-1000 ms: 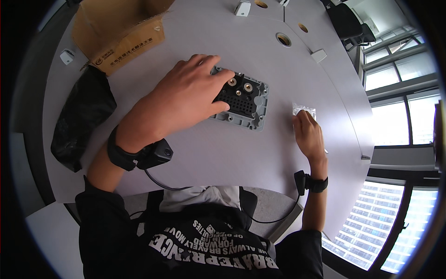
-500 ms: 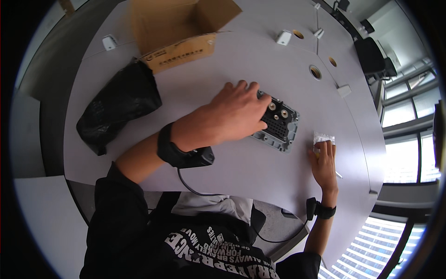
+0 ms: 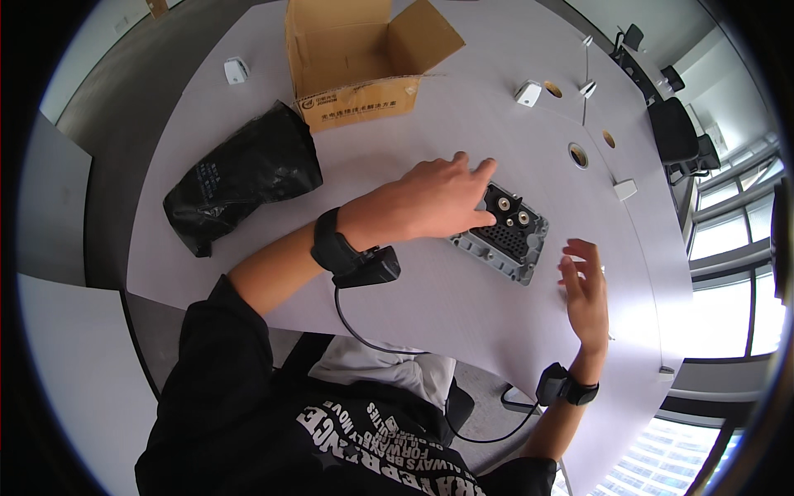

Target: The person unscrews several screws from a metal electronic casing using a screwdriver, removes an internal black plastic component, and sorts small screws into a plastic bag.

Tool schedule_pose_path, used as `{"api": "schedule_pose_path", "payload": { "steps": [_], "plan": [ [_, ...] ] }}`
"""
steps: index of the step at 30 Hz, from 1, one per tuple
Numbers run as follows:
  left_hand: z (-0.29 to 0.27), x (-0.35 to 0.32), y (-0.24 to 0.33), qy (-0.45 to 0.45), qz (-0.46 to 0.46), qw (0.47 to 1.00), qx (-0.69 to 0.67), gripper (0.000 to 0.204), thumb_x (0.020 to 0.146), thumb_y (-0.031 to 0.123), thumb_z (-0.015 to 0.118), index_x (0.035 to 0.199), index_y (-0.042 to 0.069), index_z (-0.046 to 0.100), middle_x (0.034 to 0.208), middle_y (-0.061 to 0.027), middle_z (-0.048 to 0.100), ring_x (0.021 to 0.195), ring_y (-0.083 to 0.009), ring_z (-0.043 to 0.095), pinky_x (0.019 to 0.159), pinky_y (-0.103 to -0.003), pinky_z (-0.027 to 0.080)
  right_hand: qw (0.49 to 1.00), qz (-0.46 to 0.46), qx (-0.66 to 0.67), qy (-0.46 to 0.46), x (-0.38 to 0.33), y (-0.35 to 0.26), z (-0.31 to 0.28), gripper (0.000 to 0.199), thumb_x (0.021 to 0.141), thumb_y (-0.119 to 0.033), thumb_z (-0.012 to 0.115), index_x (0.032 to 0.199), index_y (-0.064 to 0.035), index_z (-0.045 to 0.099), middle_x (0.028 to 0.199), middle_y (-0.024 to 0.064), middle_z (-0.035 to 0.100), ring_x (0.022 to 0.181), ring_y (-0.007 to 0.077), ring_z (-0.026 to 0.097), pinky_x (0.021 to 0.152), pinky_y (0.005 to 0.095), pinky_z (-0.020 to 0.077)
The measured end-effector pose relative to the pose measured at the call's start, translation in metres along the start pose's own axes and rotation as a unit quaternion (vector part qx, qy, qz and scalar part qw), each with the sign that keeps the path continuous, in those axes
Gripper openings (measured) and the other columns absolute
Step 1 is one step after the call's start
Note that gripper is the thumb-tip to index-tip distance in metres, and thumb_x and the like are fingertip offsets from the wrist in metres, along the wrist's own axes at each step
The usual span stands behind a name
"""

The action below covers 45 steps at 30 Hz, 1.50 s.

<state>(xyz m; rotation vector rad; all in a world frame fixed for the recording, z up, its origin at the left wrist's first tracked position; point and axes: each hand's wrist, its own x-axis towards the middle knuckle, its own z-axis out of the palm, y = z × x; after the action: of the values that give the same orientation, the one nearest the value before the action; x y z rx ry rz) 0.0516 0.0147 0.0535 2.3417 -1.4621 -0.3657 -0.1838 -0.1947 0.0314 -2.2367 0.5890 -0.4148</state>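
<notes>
A grey metal housing [image 3: 521,269] with a black perforated insert [image 3: 509,237] and round metal fittings lies on the table. My left hand [image 3: 430,198] reaches over its left side. The thumb rests on the black insert and the forefinger is near the far edge, so that hand covers part of the housing. To the right of the housing, my right hand [image 3: 585,302] hovers with curled fingers, thumb and forefinger tips close together. Whatever lies between those fingertips is too small to make out. A bit of something pale shows behind this hand.
An open cardboard box [image 3: 364,103] stands at the back, with a black plastic bag [image 3: 244,178] to its left front. White plastic blocks [image 3: 528,93] and round cable holes [image 3: 577,155] dot the right side of the table. Black cables run from the devices on my wrists.
My right hand has lifted from the clear plastic bag, which is now hidden behind it. My left hand stays at the housing. The whole view has shifted slightly.
</notes>
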Motion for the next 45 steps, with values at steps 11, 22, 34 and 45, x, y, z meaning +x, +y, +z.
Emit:
{"api": "schedule_pose_path", "payload": {
  "steps": [11, 22, 34, 45],
  "plan": [
    [0.034, -0.004, -0.013, 0.007, -0.081, 0.981, -0.176, 0.091, 0.104, 0.050, 0.063, 0.163, -0.005, 0.021, 0.141, -0.0358, 0.058, 0.128, -0.0459, 0.061, 0.107, -0.048, 0.049, 0.986, 0.112, 0.058, -0.107, 0.056, -0.007, 0.031, 0.058, 0.106, -0.039, 0.063, 0.144, 0.0039, 0.054, 0.095, 0.0143, 0.072, 0.063, 0.0161, 0.064, 0.049, 0.0299, 0.0476],
    [0.048, 0.003, -0.015, 0.058, -0.019, 0.960, -0.272, 0.102, 0.100, 0.041, 0.068, 0.161, -0.017, 0.010, 0.155, -0.0402, 0.042, 0.145, -0.0479, 0.047, 0.118, -0.046, 0.041, 0.976, 0.098, 0.176, -0.079, 0.046, 0.009, 0.039, 0.048, 0.104, -0.024, 0.068, 0.144, 0.0002, 0.056, 0.093, 0.0052, 0.068, 0.061, 0.0059, 0.052, 0.048, 0.0228, 0.0387],
    [0.042, -0.007, 0.004, 0.120, 0.022, 0.967, -0.223, 0.108, 0.090, 0.018, 0.083, 0.167, -0.002, 0.011, 0.162, -0.0302, 0.037, 0.147, -0.0436, 0.044, 0.118, -0.046, 0.043, 0.976, -0.066, 0.207, 0.026, 0.040, 0.017, 0.038, 0.052, 0.087, 0.001, 0.081, 0.132, -0.0036, 0.056, 0.102, 0.0041, 0.068, 0.081, 0.0093, 0.059, 0.067, 0.0268, 0.0494],
    [0.044, -0.008, 0.010, 0.166, 0.032, 0.968, -0.188, 0.067, 0.082, 0.011, 0.088, 0.131, 0.005, 0.042, 0.130, -0.0196, 0.057, 0.115, -0.0415, 0.065, 0.091, -0.048, 0.056, 0.988, -0.119, 0.086, 0.050, 0.033, 0.007, 0.032, 0.055, 0.076, 0.006, 0.087, 0.119, -0.0040, 0.055, 0.109, 0.0049, 0.061, 0.083, 0.0141, 0.058, 0.071, 0.0297, 0.0515]
  ]
}}
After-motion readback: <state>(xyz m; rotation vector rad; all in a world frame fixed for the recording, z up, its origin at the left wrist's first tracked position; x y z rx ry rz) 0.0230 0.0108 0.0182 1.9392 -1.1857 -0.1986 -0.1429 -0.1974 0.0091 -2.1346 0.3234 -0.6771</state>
